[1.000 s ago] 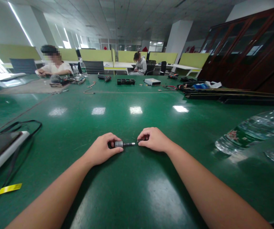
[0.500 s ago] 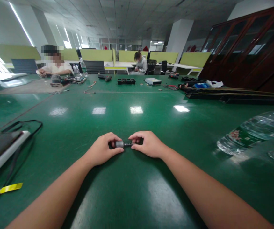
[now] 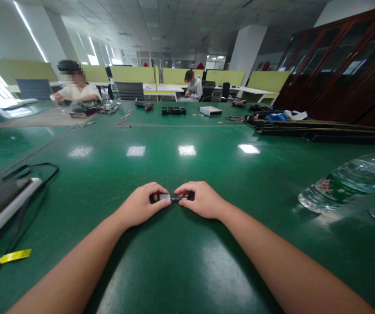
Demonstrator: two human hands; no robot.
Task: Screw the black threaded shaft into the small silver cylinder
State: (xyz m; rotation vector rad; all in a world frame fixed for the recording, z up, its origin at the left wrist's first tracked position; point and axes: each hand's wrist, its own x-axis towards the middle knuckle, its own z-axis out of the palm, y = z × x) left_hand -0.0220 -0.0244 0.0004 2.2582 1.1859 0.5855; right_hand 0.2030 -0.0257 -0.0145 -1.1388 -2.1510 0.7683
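A small silver cylindrical piece (image 3: pixel 165 197) with a thin dark ribbed shaft (image 3: pixel 175 199) lies sideways just above the green table (image 3: pixel 187 244), between my hands. The fingers and thumb of my left hand (image 3: pixel 144 203) are closed on the silver cylinder. From the other side my right hand (image 3: pixel 203 200) pinches the end of the dark shaft, its thumb in front and fingertips behind. Part of the shaft's end is hidden by the fingers. The two hands are close together, their fingertips a short gap apart.
Water bottles (image 3: pixel 341 187) lie at the right. A phone (image 3: pixel 2 198) on a white block, with a black cable (image 3: pixel 17 224), sits at the left. Dark long strips (image 3: pixel 318 131), tools and a white box (image 3: pixel 210 111) are at the back. Two people (image 3: pixel 79 91) sit beyond.
My right hand's fingertips have shifted slightly left along the shaft, nearer to my left hand. The silver piece remains held, moved a little to the right in view.
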